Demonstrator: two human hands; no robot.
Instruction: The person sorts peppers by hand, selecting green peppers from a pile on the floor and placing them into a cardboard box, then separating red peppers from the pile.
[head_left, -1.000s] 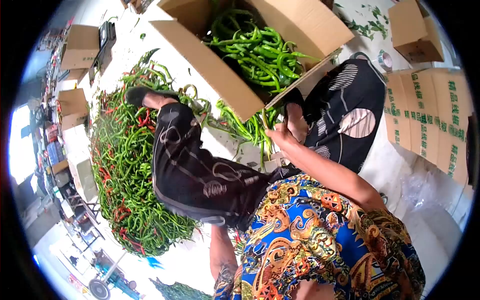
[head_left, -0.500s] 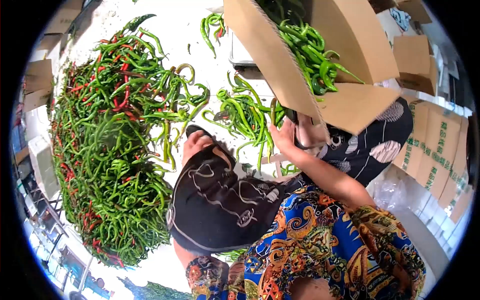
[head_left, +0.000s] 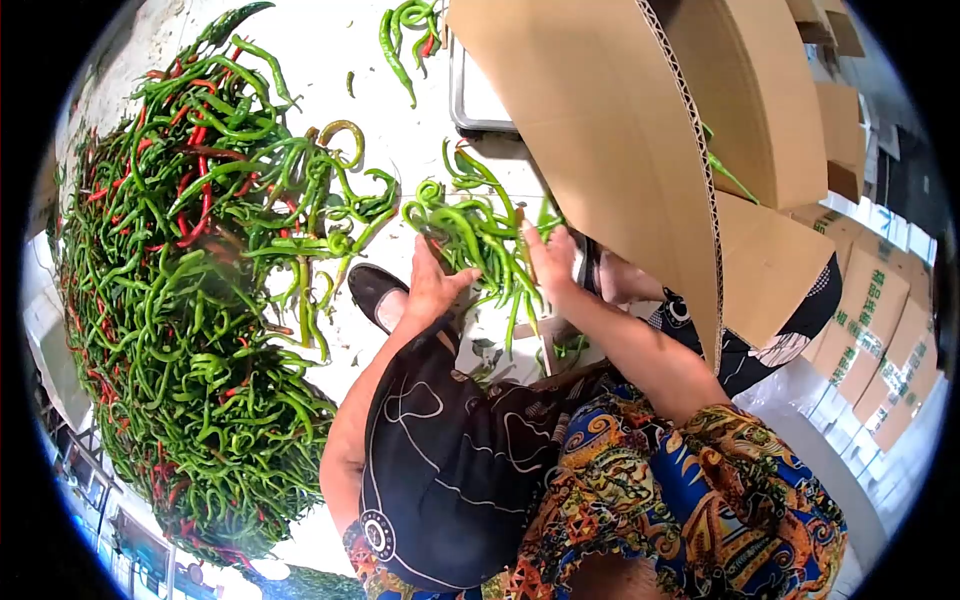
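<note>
A small bunch of green peppers (head_left: 480, 235) lies on the pale floor between my two hands. My left hand (head_left: 433, 285) is at its left side, thumb spread from the fingers, touching the peppers. At the right side my right hand (head_left: 552, 258) rests against the peppers, its fingers apart. A large heap of green and red peppers (head_left: 200, 330) spreads at the left. The open cardboard box (head_left: 610, 130) stands beyond my right hand; its wall hides most of what is inside, and a pepper tip shows past the edge.
A metal tray (head_left: 462, 95) is partly under the box. A few more peppers (head_left: 397, 55) lie at the top. My shoe (head_left: 375, 292) is just left of my left hand. Printed cartons (head_left: 865, 330) stand at the right, with clear plastic (head_left: 790, 388) near them.
My left hand has come up from beside my leg to the bunch of peppers. My right hand stays by the bunch. The view has shifted, and the box wall now covers more of its contents.
</note>
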